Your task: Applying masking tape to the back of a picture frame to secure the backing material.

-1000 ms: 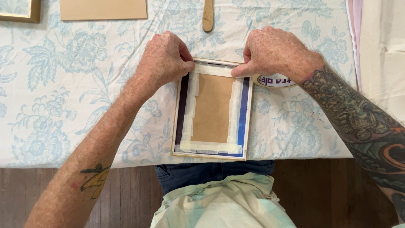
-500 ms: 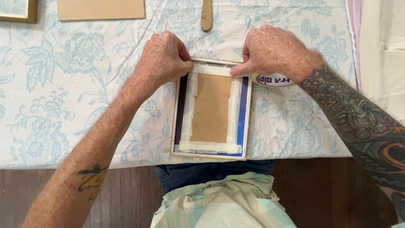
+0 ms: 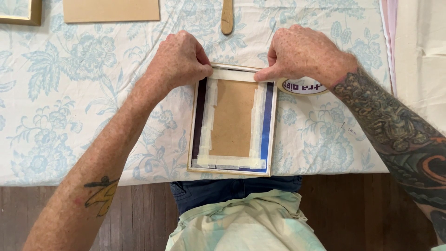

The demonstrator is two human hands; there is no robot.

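Both hands press pale tape along the face-down picture frame's top edge.

Knuckles of the left hand and right hand cover the top corners of the picture frame. A roll of tape lies half hidden under the right wrist. The top edge crops a gold frame, a brown board and a wooden handle.

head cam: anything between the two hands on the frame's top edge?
Only a strip of pale tape along the picture frame top edge lies between left hand and right hand, in the head view.
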